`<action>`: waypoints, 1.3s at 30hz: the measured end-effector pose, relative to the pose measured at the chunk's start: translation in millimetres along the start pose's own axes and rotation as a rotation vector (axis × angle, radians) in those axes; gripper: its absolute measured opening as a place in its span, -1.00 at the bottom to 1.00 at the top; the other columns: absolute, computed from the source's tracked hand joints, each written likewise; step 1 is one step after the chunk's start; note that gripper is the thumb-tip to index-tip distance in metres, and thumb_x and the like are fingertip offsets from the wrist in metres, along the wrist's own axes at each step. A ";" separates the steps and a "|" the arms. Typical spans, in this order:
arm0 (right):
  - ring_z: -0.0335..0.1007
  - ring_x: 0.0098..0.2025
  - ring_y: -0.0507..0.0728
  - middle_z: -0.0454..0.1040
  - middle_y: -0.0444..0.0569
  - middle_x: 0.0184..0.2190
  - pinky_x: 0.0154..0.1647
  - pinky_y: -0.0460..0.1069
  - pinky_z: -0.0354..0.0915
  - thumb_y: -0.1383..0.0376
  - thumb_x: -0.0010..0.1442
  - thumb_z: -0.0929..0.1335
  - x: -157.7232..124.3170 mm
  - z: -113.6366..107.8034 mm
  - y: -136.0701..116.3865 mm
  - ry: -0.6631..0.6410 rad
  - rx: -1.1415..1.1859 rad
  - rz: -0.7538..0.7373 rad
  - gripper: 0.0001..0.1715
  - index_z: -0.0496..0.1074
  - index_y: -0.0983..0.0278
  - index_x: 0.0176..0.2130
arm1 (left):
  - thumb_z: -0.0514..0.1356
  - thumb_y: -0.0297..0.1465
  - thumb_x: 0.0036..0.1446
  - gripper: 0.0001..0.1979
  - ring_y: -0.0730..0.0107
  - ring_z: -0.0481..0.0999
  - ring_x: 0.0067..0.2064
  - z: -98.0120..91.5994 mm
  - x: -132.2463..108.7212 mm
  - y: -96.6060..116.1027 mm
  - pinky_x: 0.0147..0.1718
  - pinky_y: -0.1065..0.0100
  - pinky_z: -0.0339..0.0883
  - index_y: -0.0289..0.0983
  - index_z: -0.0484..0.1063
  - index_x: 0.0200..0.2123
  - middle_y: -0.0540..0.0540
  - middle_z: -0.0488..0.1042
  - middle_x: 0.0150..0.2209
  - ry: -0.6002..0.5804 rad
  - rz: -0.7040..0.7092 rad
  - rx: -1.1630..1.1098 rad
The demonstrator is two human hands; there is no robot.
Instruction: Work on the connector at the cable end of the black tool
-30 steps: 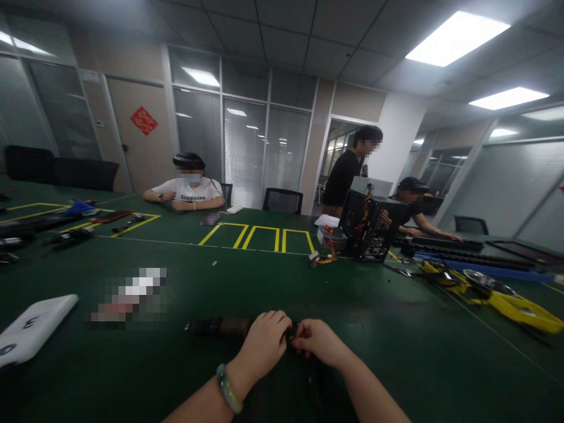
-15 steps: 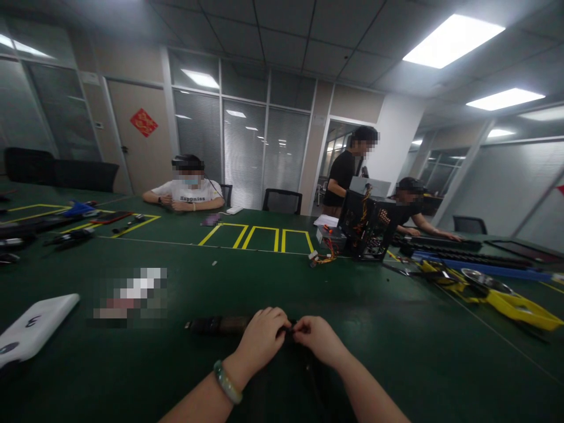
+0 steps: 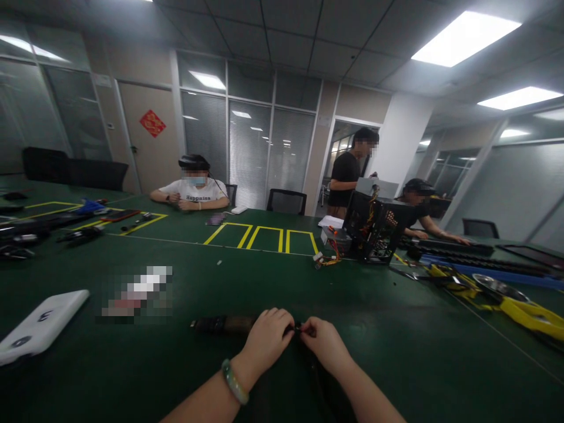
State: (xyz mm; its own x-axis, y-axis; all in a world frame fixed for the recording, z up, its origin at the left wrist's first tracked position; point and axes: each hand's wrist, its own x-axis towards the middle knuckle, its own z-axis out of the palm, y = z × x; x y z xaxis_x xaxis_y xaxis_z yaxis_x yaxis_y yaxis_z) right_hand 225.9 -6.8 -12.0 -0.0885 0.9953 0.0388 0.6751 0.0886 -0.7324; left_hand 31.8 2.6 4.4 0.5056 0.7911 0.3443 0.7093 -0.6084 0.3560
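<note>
Bright light panels (image 3: 465, 38) glow in the grey tiled ceiling (image 3: 291, 47). Across from me, glass partitions (image 3: 251, 85) with blinds (image 3: 248, 155) run beside a beige door (image 3: 132, 117) bearing a red diamond-shaped decoration (image 3: 152, 123); a white wall (image 3: 405, 129) rises right of a doorway (image 3: 340, 141). Dark chairs (image 3: 286, 201) stand along the green counter's (image 3: 251, 279) far side.

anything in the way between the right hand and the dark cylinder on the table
Only the left hand: it lies over the right part of the dark cylinder, between its visible length and the right hand. Nothing else visible stands between them.
</note>
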 end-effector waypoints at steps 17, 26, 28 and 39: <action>0.46 -0.34 0.10 0.56 -0.10 -0.38 -0.37 -0.08 0.22 0.28 0.16 0.35 -4.8 2.0 -12.3 0.021 0.034 -0.028 -0.87 0.53 0.23 -0.33 | 0.18 -0.47 0.20 -0.88 0.28 0.37 -0.11 2.7 0.8 -5.1 -0.10 0.22 0.17 -0.17 0.45 -0.21 -0.01 0.45 -0.17 -0.010 0.093 -0.010; 0.40 -0.42 0.06 0.51 -0.13 -0.47 -0.43 -0.10 0.15 0.35 0.12 0.33 -7.7 9.1 -13.2 0.077 -0.031 -0.008 -0.89 0.48 0.24 -0.39 | 0.10 -0.50 0.26 -0.88 0.29 0.37 -0.13 8.4 3.6 -2.3 -0.12 0.26 0.20 -0.25 0.44 -0.28 -0.06 0.44 -0.24 -0.035 0.126 0.069; 0.41 -0.42 0.06 0.51 -0.13 -0.46 -0.44 -0.10 0.15 0.35 0.13 0.32 -7.3 9.8 -11.2 0.069 -0.025 -0.012 -0.89 0.48 0.24 -0.37 | 0.10 -0.51 0.26 -0.88 0.29 0.37 -0.14 10.3 3.5 -2.1 -0.12 0.25 0.21 -0.25 0.43 -0.28 -0.05 0.44 -0.24 -0.030 0.131 0.070; 0.41 -0.28 0.09 0.50 -0.16 -0.36 -0.24 -0.06 0.17 0.43 0.13 0.32 -5.4 -0.1 -16.1 0.063 -0.141 -0.136 -0.75 0.43 0.16 -0.18 | 0.16 -0.52 0.21 -0.90 0.32 0.35 -0.17 7.1 6.2 -2.7 -0.18 0.30 0.20 -0.24 0.44 -0.30 -0.01 0.43 -0.27 -0.019 0.089 -0.047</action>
State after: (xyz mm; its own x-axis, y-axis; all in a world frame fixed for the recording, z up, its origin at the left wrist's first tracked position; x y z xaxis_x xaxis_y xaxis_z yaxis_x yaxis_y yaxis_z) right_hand 215.6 -13.6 -0.3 -0.1433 0.9738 0.1765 0.7562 0.2228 -0.6153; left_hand 36.6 9.6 -0.6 0.5748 0.7348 0.3601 0.6378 -0.6780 0.3654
